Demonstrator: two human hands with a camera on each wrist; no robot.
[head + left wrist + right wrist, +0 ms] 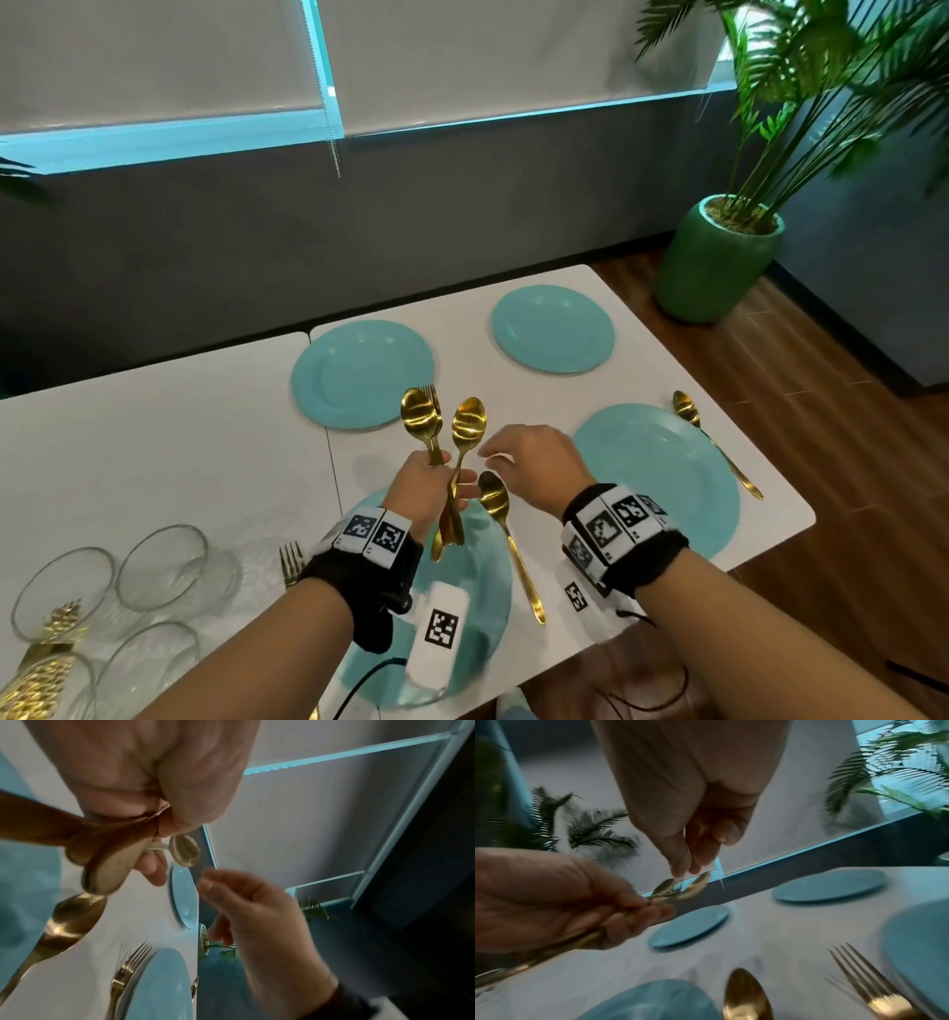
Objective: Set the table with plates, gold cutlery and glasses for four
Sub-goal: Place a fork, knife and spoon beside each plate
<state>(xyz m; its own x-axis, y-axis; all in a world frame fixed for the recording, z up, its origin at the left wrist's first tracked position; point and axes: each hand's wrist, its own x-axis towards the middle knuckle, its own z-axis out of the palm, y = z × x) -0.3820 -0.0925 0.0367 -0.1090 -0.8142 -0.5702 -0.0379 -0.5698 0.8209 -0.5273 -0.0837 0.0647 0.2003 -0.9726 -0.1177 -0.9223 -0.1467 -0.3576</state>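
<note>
My left hand point(441, 483) grips a bundle of gold cutlery point(466, 426), two spoons and a fork, heads up above the near teal plate point(477, 591). My right hand point(506, 455) hovers just right of the spoon heads with loosely curled fingers and holds nothing. In the right wrist view its fingertips point(680, 870) hang just above the spoon heads point(695, 886). A gold spoon point(508, 539) lies right of the near plate, a gold fork point(291, 562) left of it. The right plate point(662, 478) has a spoon point(714, 442) on its right and a fork point(867, 981) on its left. Two far plates point(362, 372) point(552, 329) stand bare.
Several clear glasses point(164, 565) stand at the table's near left, beside a patterned gold object point(46, 663). A palm in a green pot point(719, 262) stands on the wooden floor past the table's far right corner. A grey wall runs behind the table.
</note>
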